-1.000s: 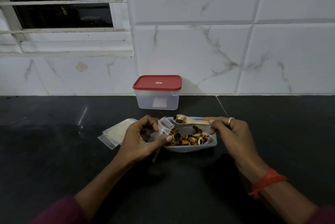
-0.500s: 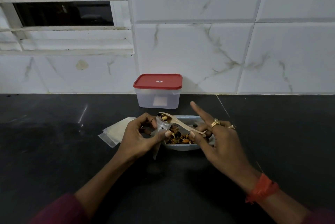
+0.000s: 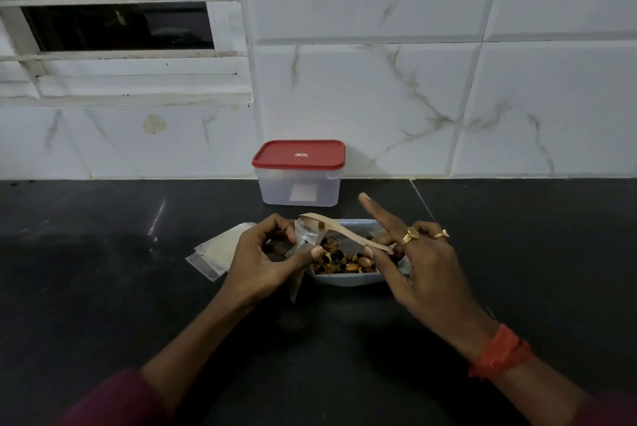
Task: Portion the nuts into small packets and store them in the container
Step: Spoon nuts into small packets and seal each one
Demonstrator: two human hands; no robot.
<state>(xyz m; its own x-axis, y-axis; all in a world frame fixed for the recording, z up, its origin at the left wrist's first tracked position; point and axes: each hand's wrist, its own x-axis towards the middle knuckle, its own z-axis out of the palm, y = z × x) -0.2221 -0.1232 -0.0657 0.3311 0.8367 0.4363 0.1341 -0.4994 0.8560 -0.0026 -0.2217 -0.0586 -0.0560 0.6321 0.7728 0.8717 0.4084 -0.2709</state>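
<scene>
Left hand (image 3: 262, 260) pinches packet (image 3: 305, 236); right hand (image 3: 422, 265) pinches spoon (image 3: 344, 231), index finger raised.

right hand (image 3: 420, 263) tips wooden spoon (image 3: 339, 229) into packet (image 3: 305, 241) held by left hand (image 3: 265, 258).

A: One camera only?
B: One, head-worn, wide-angle. Looks forward and down across the glossy black stone counter (image 3: 103, 288), facing the white marble-veined tiled wall (image 3: 379, 81).
A: How close?
B: Close: the left hand (image 3: 262, 255) and right hand (image 3: 425, 274) sit mid-frame, forearms running in from the bottom edge.
</scene>
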